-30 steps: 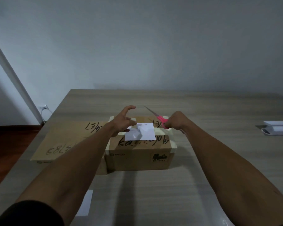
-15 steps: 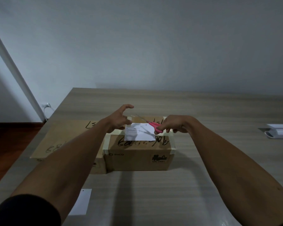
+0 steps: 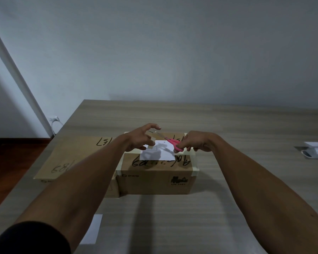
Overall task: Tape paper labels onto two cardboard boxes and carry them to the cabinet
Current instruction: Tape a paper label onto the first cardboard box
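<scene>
the landmark here is the taller cardboard box (image 3: pixel 155 173) standing mid-table. a white paper label (image 3: pixel 159 152) lies on its top, and both hands work just above that sheet. the left hand (image 3: pixel 140 139) pinches a short piece of pale tape (image 3: pixel 152 143) between thumb and a finger, its other fingers spread and lifted. the right hand (image 3: pixel 197 142) curls round the pink handles of the scissors (image 3: pixel 170 142), whose blades point toward the left hand, over the label's far edge. whether the blades meet on tape i cannot tell.

a second, flatter cardboard box (image 3: pixel 66 156) sits touching the tall box's left side, with no label on it. another white paper sheet (image 3: pixel 93 229) lies on the table (image 3: pixel 228 125) nearer the person than the box, partly hidden by the left arm.

risks, as i judge them: the label looks unfixed, so a nudge from either wrist could skew it or slide it off; the tape may fold and stick to itself or to the fingers; the blade tips are close to the left fingers and could nick them or cut the paper.

room: the table lies open beyond and right of the box, except a white object (image 3: pixel 316 150) far right. left of the flat box the table edge comes soon, with floor below.
</scene>
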